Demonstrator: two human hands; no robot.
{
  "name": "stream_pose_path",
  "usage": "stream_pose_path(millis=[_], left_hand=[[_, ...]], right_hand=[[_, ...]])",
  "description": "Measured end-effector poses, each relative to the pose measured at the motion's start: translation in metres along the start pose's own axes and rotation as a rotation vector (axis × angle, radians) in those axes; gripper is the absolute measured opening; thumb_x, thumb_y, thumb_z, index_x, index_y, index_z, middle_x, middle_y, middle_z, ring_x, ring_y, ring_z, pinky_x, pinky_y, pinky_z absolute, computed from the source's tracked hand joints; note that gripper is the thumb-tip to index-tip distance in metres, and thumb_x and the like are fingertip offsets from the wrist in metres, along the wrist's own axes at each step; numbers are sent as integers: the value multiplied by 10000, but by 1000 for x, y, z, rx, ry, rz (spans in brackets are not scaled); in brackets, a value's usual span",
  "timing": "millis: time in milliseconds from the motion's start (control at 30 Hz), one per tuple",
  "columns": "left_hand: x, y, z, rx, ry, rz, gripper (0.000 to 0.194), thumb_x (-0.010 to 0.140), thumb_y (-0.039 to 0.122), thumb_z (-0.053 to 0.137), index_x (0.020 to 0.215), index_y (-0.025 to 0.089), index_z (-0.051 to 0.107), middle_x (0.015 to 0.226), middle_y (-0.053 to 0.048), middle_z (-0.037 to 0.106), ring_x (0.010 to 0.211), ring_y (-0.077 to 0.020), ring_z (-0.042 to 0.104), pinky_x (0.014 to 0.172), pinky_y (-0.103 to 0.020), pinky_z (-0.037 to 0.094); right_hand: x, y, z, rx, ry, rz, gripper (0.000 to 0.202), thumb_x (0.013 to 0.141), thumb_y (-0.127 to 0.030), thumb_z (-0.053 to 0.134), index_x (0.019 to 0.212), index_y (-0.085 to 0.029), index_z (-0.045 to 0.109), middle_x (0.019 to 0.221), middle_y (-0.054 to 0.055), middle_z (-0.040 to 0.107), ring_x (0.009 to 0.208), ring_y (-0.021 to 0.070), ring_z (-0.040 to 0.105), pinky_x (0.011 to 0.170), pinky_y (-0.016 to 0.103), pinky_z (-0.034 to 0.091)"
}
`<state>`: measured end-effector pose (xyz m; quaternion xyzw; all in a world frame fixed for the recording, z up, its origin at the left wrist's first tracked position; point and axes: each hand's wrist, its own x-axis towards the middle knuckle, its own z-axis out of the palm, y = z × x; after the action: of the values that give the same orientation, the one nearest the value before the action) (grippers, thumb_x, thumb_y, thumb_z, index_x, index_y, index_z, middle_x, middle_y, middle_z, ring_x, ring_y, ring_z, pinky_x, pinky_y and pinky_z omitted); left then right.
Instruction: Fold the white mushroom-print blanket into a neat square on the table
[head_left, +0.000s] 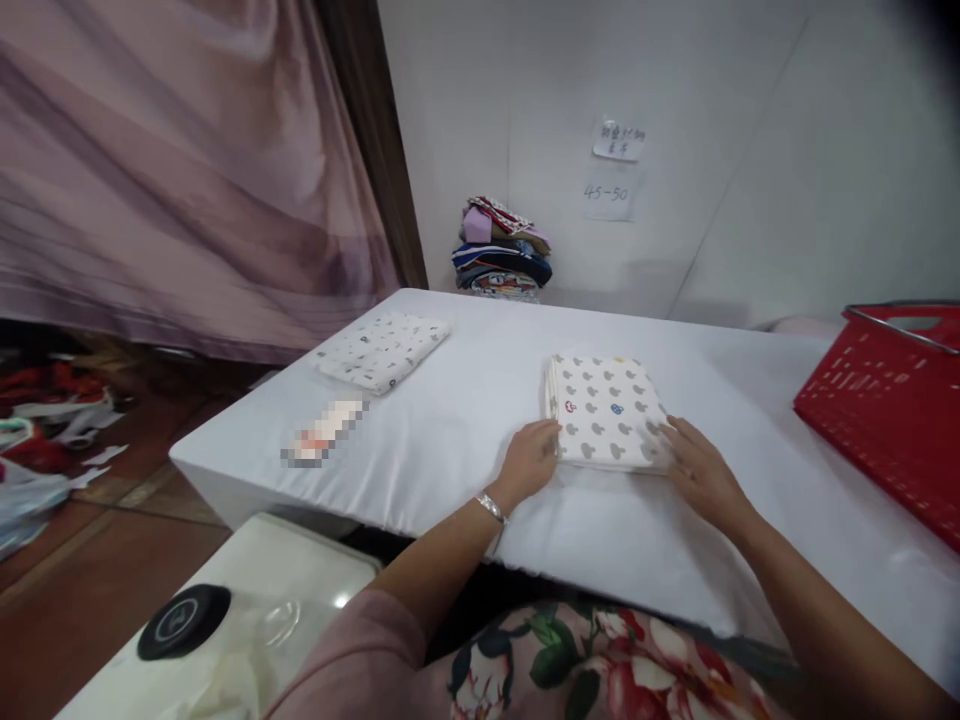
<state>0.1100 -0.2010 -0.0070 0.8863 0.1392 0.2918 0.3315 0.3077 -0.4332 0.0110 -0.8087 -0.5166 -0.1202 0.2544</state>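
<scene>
A folded white cloth (607,412) with rows of grey mouse-head prints, plus a few coloured ones, lies on the white-covered table in front of me. Against its near left corner, my left hand (531,460) has its fingers bent and closed on the edge. My right hand (701,475) is at the near right edge, fingers stretched out along the side and slightly blurred. A second folded white cloth (386,350) with small dark prints lies farther left, apart from both hands.
A red plastic basket (885,410) with a metal handle stands at the right. A pixelated item (324,432) lies near the table's left edge. Stacked folded clothes (502,250) rise behind the table. A white lidded box (277,570) with a black round object (184,622) stands at lower left.
</scene>
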Motion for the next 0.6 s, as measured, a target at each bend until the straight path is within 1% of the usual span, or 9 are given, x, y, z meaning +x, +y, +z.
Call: stream_pose_path(millis=[67, 133, 167, 267, 333, 400, 433, 500, 600], left_hand=[[9, -3, -2, -77, 110, -148, 340, 734, 125, 489, 1047, 198, 603, 1103, -34, 619, 1009, -150, 551, 896, -289, 433], [23, -5, -5, -92, 159, -294, 196, 794, 203, 471, 912, 200, 627, 951, -17, 646, 860, -134, 577, 784, -263, 453], [31, -5, -5, -83, 155, -357, 173, 816, 248, 464, 842, 200, 628, 880, -8, 649, 798, -128, 576, 738, -255, 449], [53, -3, -3, -42, 82, -489, 243, 830, 357, 476, 704, 196, 609, 750, 2, 645, 699, -125, 562, 646, -240, 416], [63, -1, 1, -27, 33, -537, 284, 819, 419, 499, 682, 193, 602, 724, -3, 649, 673, -128, 561, 609, -236, 396], [69, 1, 7, -16, 5, -571, 325, 797, 487, 519, 687, 193, 602, 731, -13, 659, 671, -138, 570, 592, -239, 387], [71, 1, 10, -8, 1, -581, 343, 784, 517, 526, 696, 195, 604, 745, -17, 664, 681, -145, 577, 592, -241, 387], [73, 2, 15, 15, -3, -591, 362, 758, 556, 543, 718, 201, 606, 779, -21, 671, 709, -160, 589, 602, -248, 391], [76, 1, 20, 66, -10, -578, 345, 743, 546, 570, 729, 203, 600, 804, -30, 665, 732, -172, 594, 617, -255, 394]], right_hand=[[15, -17, 2, 60, 18, -38, 456, 833, -307, 440, 1281, -236, 486, 1390, 67, 418, 1305, 257, 331, 1044, 456, 335], [34, -32, 9, 106, 6, -53, 411, 852, -342, 439, 1240, -238, 527, 1352, 71, 466, 1293, 256, 354, 1042, 458, 335], [45, -38, 13, 125, -6, -63, 399, 861, -348, 430, 1230, -240, 537, 1337, 71, 483, 1287, 254, 363, 1042, 462, 332], [76, -50, 33, 129, -75, -90, 399, 884, -344, 389, 1236, -228, 538, 1341, 78, 481, 1293, 254, 355, 1050, 480, 300], [89, -56, 48, 81, -195, -80, 421, 886, -354, 383, 1257, -211, 520, 1364, 95, 454, 1308, 258, 328, 1050, 486, 285], [94, -61, 62, 15, -330, -66, 442, 888, -365, 375, 1284, -207, 491, 1390, 106, 420, 1320, 262, 304, 1048, 498, 268], [94, -63, 68, -14, -378, -62, 451, 893, -369, 363, 1301, -209, 471, 1406, 106, 398, 1327, 264, 290, 1050, 508, 253], [89, -65, 76, -48, -419, -61, 470, 908, -372, 328, 1338, -209, 424, 1440, 101, 344, 1343, 261, 255, 1060, 520, 215], [83, -65, 80, -36, -418, -56, 495, 917, -383, 303, 1371, -202, 378, 1462, 94, 301, 1356, 254, 219, 1072, 517, 188]])
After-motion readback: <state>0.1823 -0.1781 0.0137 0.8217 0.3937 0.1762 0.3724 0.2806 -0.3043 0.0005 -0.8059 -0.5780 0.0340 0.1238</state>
